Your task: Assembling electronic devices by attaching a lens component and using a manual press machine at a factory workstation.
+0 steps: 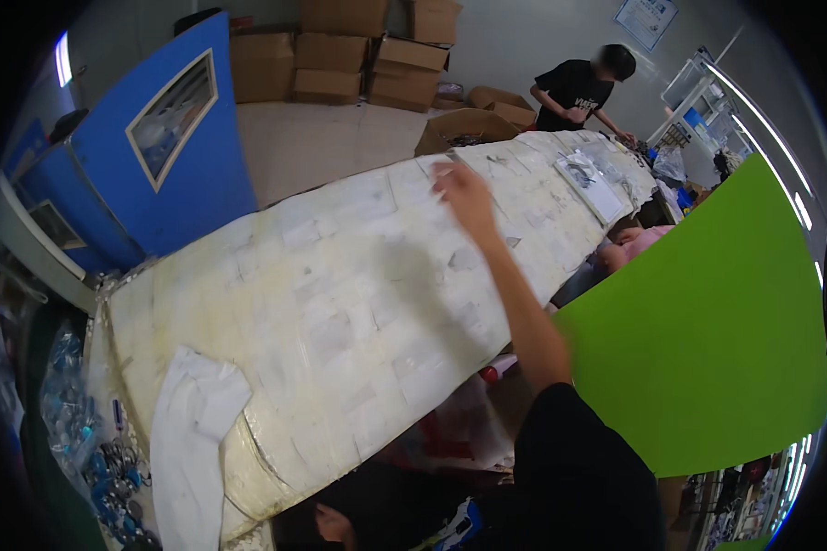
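Observation:
A long work table (276,303) has a whitish, worn covering, patched with tape and creased in places. Stretched out over its far half is my right hand (467,195), slightly blurred. Its fingers are loosely bent and somewhat apart, with nothing visible in them, and its shadow falls on the covering. My left hand (334,525) is low by the table's near edge, beside my dark clothing. Only part of it shows, and its fingers are mostly hidden. A white cloth (193,432) lies crumpled over the table's near left end.
A bright green panel (708,340) stands close on my right. Beyond it a person in pink (648,241) is mostly hidden. Another person in black (574,92) works at the far end, near a white tray (597,193). Cardboard boxes (331,69), a blue door (175,138) and bagged small parts (69,404) surround the table.

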Demonstrator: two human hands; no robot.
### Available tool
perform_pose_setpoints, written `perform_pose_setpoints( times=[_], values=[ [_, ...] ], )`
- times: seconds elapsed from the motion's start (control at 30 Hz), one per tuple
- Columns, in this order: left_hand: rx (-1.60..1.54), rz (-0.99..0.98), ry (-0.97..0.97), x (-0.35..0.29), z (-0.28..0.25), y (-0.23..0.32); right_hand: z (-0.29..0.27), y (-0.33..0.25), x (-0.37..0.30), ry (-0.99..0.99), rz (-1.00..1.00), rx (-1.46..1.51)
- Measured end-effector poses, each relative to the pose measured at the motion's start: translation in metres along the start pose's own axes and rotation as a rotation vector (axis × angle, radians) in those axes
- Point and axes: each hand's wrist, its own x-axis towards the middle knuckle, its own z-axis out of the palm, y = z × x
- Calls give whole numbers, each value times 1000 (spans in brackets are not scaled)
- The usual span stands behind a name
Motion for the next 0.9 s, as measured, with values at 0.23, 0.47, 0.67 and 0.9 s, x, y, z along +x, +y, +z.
perform_pose_setpoints(
  times=[0.23, 0.47, 0.67, 0.9],
  values=[
    [-57, 106, 312, -4, 11, 2, 150, -99, -96, -466, -316, -53],
    [-46, 113, 305, -2, 13, -2, 214, -141, -119, -475, -554, -23],
    [-13, -34, -9, -3, -6, 8, 219, -135, -123, -392, -545, 6],
    [-51, 82, 121, 3, 11, -9, 220, -138, -123, -410, -535, -7]
  ],
)
